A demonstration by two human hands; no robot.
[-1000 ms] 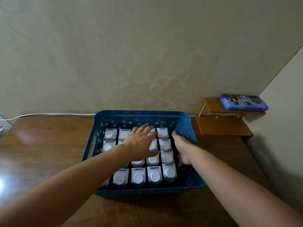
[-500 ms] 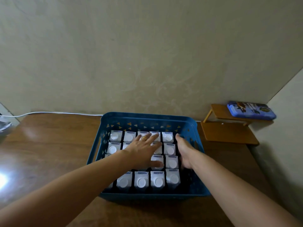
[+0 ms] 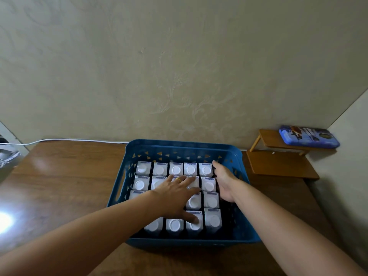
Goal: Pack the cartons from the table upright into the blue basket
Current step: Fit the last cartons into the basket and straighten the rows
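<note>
Resting flat on the carton tops, the left hand (image 3: 175,198) has its fingers spread wide, a yellow ring (image 3: 178,179) on one finger. The cartons (image 3: 212,202) stand upright in rows inside the blue basket (image 3: 179,243) on the wooden table (image 3: 65,176). The right hand (image 3: 224,182), fingers straight and together, presses edge-on between the rightmost cartons and the basket's right wall.

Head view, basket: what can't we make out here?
- Cartons under the left hand: head view, the palm covers the middle of the grid, so no full count.
- Right hand fingers: down between the right column and the blue basket wall, hidden.
- Carton print: too small to read.
- Object at the left edge: cut off.
</note>
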